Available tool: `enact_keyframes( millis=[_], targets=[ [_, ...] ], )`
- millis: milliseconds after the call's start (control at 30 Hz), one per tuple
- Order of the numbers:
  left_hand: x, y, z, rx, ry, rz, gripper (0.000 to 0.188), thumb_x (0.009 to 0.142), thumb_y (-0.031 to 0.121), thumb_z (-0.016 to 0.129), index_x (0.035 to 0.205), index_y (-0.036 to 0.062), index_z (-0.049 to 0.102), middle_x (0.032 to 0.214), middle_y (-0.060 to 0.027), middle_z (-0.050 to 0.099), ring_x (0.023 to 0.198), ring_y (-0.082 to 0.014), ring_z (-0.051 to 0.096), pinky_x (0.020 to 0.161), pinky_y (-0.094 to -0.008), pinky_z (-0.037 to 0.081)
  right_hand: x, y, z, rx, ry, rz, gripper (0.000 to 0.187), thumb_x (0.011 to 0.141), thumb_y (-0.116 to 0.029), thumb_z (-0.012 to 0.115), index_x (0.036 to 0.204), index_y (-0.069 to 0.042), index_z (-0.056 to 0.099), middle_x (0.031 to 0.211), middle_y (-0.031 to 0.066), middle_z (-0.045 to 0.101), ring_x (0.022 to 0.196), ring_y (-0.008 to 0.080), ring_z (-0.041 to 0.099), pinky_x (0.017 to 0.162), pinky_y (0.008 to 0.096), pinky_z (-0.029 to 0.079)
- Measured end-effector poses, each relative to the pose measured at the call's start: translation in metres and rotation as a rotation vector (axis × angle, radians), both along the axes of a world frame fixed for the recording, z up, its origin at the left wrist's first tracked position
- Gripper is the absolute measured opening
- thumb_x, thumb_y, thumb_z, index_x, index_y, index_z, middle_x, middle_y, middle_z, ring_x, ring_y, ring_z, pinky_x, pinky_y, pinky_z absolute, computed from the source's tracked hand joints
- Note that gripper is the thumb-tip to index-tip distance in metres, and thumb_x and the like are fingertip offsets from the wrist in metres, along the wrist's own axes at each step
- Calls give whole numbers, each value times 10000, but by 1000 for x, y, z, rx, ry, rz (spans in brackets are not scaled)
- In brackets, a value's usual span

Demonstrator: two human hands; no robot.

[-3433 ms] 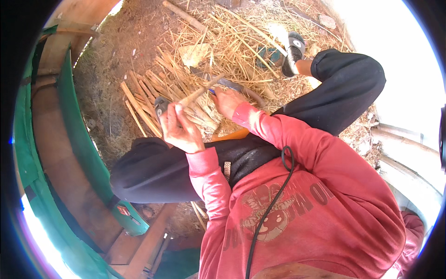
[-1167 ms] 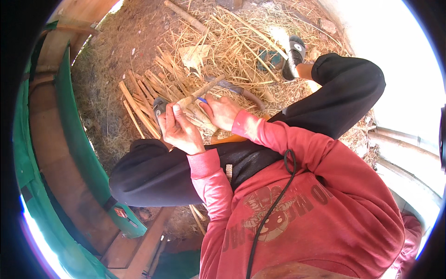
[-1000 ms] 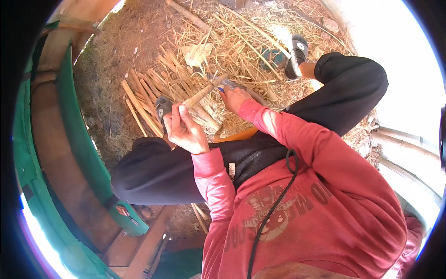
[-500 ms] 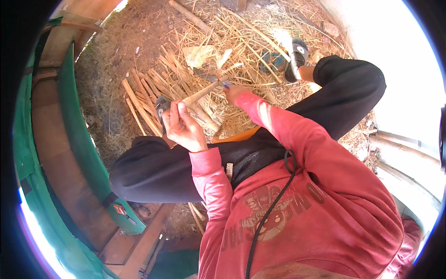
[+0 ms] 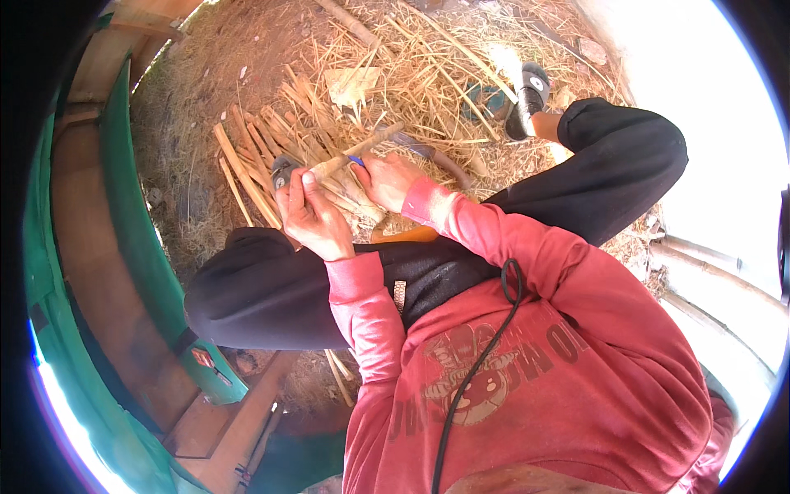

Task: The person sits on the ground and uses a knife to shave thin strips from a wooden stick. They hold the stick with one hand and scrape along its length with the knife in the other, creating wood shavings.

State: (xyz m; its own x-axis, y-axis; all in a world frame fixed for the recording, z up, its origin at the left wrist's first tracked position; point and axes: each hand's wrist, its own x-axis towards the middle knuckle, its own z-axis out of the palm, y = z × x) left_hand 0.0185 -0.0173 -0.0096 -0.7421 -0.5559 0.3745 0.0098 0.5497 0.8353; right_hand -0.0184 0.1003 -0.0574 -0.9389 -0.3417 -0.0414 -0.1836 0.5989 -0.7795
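Observation:
My left hand (image 5: 314,216) is closed around the near end of a pale wooden stick (image 5: 374,141), which slants up and to the right. My right hand (image 5: 390,179) is closed on a knife, with a blue part (image 5: 355,160) of it showing against the stick. The knife's blade is hidden or too blurred to make out. Below the stick and my left hand lie several split wood strips (image 5: 247,165), fanned out on the ground. Just beyond my right hand rests a curved brown piece (image 5: 448,167) with a greyish end.
Straw and shavings (image 5: 428,90) cover the ground ahead, with a flat pale chip (image 5: 351,85) and a thick pole (image 5: 354,26) among them. My bent legs in black trousers (image 5: 609,156) flank the work. A green-edged wooden structure (image 5: 107,239) stands at left, a bright white wall (image 5: 691,107) at right.
My right hand has drawn back toward my left hand along the stick, bringing the knife with it. The dark blade seen before no longer shows. My left hand has shifted slightly left.

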Motion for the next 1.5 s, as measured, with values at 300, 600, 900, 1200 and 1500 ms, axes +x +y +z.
enact_keyframes(
  millis=[300, 600, 900, 1200, 1500],
  targets=[
    [5, 5, 6, -136, -2, -81, 146, 935, 94, 570, 987, -1, 667, 890, -133, 613, 809, -269, 623, 724, -364, 484, 5, 11, 14, 64, -47, 4, 249, 959, -262, 496, 1001, -34, 588, 640, 232, 616, 601, 436, 617, 531, 527, 485],
    [4, -2, -3, -89, 19, -11, 150, 942, 99, 572, 971, -16, 664, 871, -112, 615, 770, -228, 596, 704, -334, 473, 10, 3, -1, 112, -10, 3, 325, 960, -329, 499, 1033, -19, 562, 585, 226, 602, 561, 427, 622, 510, 533, 487],
    [6, -1, 0, -128, 18, 86, 155, 936, 124, 585, 946, -2, 675, 808, -93, 578, 708, -215, 568, 640, -350, 450, 6, -1, -1, 153, -103, 25, 312, 977, -329, 445, 1057, -58, 578, 822, 222, 672, 763, 404, 664, 666, 521, 525],
    [-9, 5, 0, -36, 46, 137, 194, 920, 142, 624, 944, -43, 678, 808, -89, 533, 706, -195, 544, 625, -323, 438, -24, 43, -8, 464, -411, 52, 483, 974, -441, 410, 1099, -24, 620, 1015, 228, 671, 930, 387, 650, 835, 451, 510],
    [-6, 7, 3, 47, 26, 166, 208, 920, 128, 617, 968, -65, 675, 812, -89, 531, 723, -197, 552, 646, -332, 444, 7, 33, 18, -28, -119, 107, 361, 995, -396, 403, 1048, -99, 602, 881, 229, 648, 854, 418, 617, 811, 510, 464]
  ],
)
